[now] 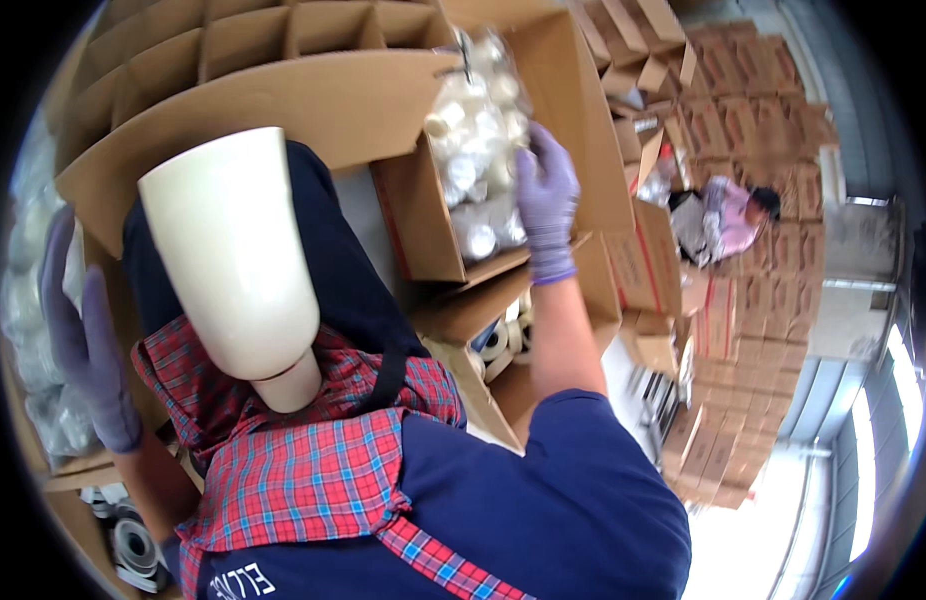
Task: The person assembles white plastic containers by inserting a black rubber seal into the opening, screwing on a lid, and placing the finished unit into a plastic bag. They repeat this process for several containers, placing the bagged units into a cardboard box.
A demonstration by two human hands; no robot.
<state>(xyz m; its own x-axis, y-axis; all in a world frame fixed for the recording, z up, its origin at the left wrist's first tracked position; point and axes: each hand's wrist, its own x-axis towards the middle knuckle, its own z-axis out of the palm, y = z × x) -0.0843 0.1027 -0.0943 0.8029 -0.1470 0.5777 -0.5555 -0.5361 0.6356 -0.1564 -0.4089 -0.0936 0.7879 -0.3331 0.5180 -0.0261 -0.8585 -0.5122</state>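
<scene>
Both gloved hands are away from the cream tapered vessel (233,250), which lies in front of the person, between the two hands and over the dark trouser legs (333,250), its wide end pointing away and its rounded end narrowing to a short stub near the red plaid apron (303,480). The left hand (88,340), in a lavender glove, is raised on the left with its grip apart, thumb standing off from the fingers, beside clear plastic bags of pale pieces (33,340). The right hand (548,200), gloved alike, reaches forward, its grip also apart, right beside a clear bag of white pieces (478,140) in an open carton (573,90); blur leaves it unclear whether the fingers touch the plastic. Ahead, a cardboard box with a grid of dividers (273,90) spans the upper left, a wide flap folded toward the person. Below the right forearm, an open box holds tape-like rolls (498,340); at the lower left, another contains dark round rolls (133,545). Farther right, a co-worker in a pink top (733,220) is near tall stacks of brown cartons (748,130).
</scene>
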